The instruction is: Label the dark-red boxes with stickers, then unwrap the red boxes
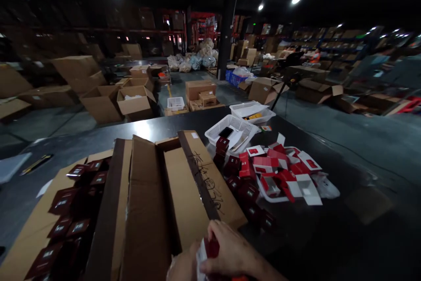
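At the bottom centre, my right hand (232,250) is closed on a small red-and-white box (201,260), thumb and fingers bent around it. My left hand (184,267) is against the box's left side; its fingers are mostly hidden and cut off by the frame edge. Just beyond both hands lies a large open cardboard carton (177,180) with handwriting on a flap. On the left, an open carton holds several dark red boxes (64,200). More dark red boxes (248,191) stand to the right of the middle carton.
Red-and-white cartons (274,162) fill a white tray on the right. Behind it are two white plastic baskets (213,131), one holding a phone (226,132). A yellow-and-black cutter (37,164) lies at the left of the dark table (158,124). Cardboard boxes (200,90) stand on the floor beyond.
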Tool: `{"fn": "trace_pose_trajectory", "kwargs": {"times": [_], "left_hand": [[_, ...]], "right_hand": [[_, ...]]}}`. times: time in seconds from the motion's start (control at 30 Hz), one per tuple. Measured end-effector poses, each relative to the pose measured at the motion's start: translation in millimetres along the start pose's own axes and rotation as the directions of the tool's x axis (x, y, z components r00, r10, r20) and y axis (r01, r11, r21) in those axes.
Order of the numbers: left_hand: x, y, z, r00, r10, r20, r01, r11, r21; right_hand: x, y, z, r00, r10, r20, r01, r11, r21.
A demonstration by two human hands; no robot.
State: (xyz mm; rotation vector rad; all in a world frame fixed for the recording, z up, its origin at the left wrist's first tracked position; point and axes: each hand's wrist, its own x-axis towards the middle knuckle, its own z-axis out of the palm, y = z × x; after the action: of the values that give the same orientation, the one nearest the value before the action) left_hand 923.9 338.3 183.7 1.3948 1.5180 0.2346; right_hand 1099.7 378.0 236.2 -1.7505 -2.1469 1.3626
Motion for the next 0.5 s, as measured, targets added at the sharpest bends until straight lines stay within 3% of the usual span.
{"fn": "trace_pose_trajectory", "kwargs": {"times": [0.13,0.33,0.5], "left_hand": [[-7.3,18.2,0.4,0.999,0.007,-0.051,-0.002,0.995,0.104],[-9.1,35.4,-3.5,0.999,-0.041,-0.017,0.044,0.959,0.278],[-13.0,39.5,-2.4,1.000,-0.013,-0.001,0.013,0.945,0.326]], "right_hand": [[1.1,5.3,-2.2,0.998,-0.042,0.043,0.041,0.999,0.030],[2.4,14.1,3.1,0.990,-0.129,-0.050,0.136,0.968,0.211],[-3.7,13.3,8.7,0.997,-0.077,-0.019,0.079,0.980,0.184]]}}
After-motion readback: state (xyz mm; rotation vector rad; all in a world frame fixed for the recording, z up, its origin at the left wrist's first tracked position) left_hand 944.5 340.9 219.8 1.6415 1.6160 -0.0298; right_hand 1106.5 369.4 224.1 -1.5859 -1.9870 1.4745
